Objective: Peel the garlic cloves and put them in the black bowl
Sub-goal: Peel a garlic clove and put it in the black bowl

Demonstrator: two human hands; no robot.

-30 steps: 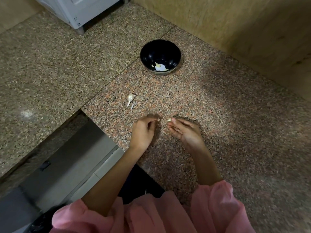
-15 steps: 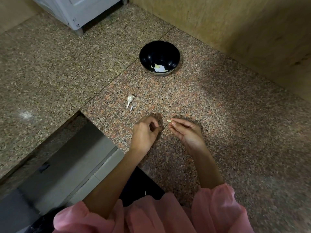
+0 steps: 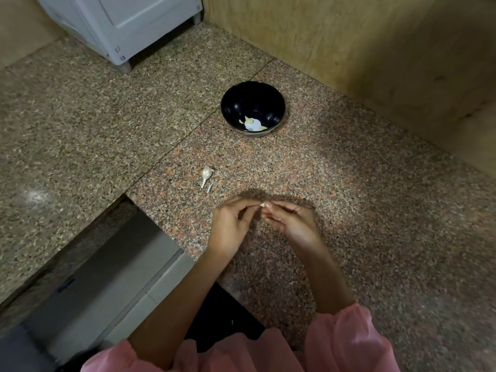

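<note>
hands (image 3: 268, 224) now joined on clove (image 3: 262, 204), peel scraps (image 3: 206, 176) beyond

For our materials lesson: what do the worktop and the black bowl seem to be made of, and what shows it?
Worktop: probably polished granite, from its pink, grey and black speckles and faint sheen.
Black bowl: glossy, with small highlights inside; plastic, melamine or glazed ceramic, the look leaves it open.

Bowl (image 3: 252, 108) behind hands, on counter (image 3: 349, 210); garlic skins (image 3: 206, 176) between, left; clove (image 3: 262, 204) between fingertips.
</note>
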